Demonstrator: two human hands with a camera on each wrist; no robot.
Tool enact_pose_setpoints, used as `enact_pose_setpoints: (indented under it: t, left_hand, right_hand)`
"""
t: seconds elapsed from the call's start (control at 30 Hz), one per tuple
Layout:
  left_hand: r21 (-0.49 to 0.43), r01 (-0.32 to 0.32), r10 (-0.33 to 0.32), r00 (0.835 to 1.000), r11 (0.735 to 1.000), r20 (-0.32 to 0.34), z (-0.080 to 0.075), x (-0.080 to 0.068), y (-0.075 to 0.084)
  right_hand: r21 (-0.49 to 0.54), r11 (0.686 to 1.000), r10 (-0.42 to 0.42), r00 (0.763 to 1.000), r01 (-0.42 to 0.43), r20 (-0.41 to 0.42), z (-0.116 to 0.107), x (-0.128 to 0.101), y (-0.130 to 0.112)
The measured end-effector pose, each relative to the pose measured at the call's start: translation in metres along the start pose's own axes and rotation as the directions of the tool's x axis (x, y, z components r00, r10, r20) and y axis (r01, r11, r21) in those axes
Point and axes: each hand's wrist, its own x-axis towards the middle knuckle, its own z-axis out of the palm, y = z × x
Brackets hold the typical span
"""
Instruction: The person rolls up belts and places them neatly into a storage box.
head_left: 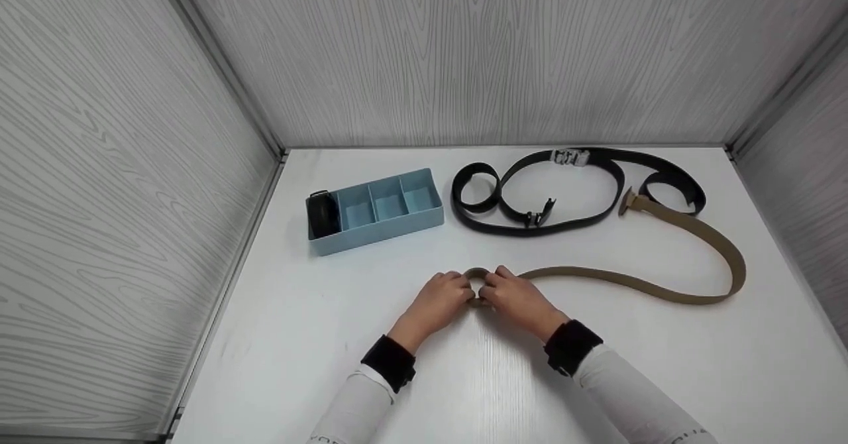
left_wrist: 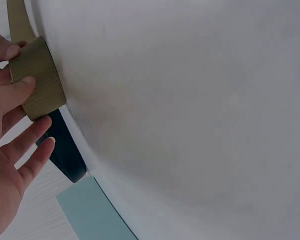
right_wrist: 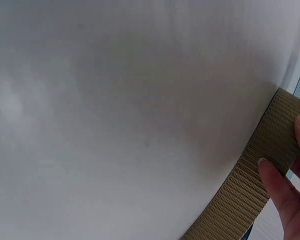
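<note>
A tan webbing belt (head_left: 596, 274) stands on edge on the white table. Its near end is bent into a small loop between the two hands. My left hand (head_left: 440, 298) pinches the loop's left side, thumb against the webbing (left_wrist: 45, 82) in the left wrist view, with other fingers spread below. On the loop's right side, my right hand (head_left: 520, 298) grips the strap, its thumb pressed on the ribbed band (right_wrist: 245, 185) in the right wrist view. From there the strap curves right and back to its buckle (head_left: 627, 202).
Behind the hands, a blue divided box (head_left: 381, 230) holds a rolled black belt (head_left: 323, 215) in its leftmost compartment. Two black belts (head_left: 530, 230) with metal buckles (head_left: 570, 158) lie partly coiled at the back right. Grey wood-grain panels (head_left: 464, 59) enclose the table's back and sides.
</note>
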Motion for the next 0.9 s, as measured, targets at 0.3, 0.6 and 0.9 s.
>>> enact_pose_setpoints:
  t: [0.3, 0.6, 0.9]
  left_hand:
    - [-0.079, -0.075, 0.072, 0.997, 0.994, -0.035, 0.001, -0.002, -0.008]
    - [0.142, -0.063, 0.062, 0.998, 0.988, 0.015, -0.002, 0.004, -0.003]
    - [0.064, -0.082, 0.08, 0.996, 0.995, 0.034, -0.001, 0.004, -0.006]
  right_hand:
    - [0.123, 0.992, -0.037, 0.999, 0.037, 0.001, -0.006, -0.004, 0.01]
    - [0.155, 0.986, -0.056, 0.998, 0.061, -0.036, -0.002, -0.003, 0.011]
    - [0.146, 0.988, -0.05, 0.998, 0.054, -0.032, -0.003, -0.006, 0.009]
